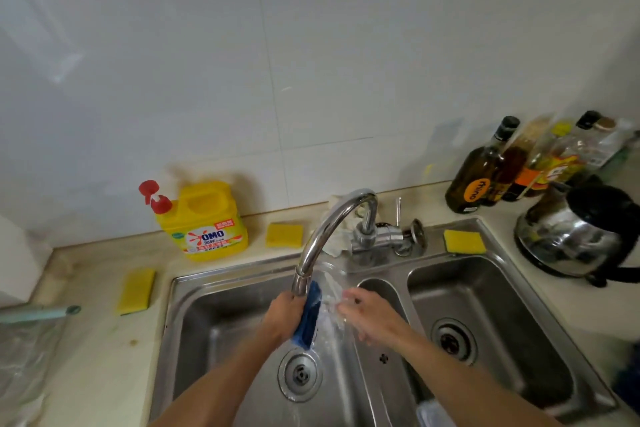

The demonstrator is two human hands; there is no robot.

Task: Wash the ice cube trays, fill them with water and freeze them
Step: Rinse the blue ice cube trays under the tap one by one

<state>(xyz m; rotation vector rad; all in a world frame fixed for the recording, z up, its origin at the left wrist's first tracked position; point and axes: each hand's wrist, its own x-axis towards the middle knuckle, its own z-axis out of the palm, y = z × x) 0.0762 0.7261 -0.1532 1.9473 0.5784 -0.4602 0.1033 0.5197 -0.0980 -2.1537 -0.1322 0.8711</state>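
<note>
Rinsing under the faucet (332, 225): left hand (282, 314) fingers closed around the blue ice cube tray (308, 317), held on edge over the left sink (207, 322). Right hand (367, 314) fingers loosely open in the water. Risk: wet tray slipping, spray over the rim. Beige surface, white tiled wall; detergent jug (204, 222), sponges, kettle (581, 232).

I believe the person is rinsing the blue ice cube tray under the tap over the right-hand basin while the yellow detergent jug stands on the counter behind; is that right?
Not quite: the head view shows the blue ice cube tray, held in the left hand, under the tap over the left-hand basin, not the right-hand one. The yellow detergent jug does stand on the counter behind.
</note>
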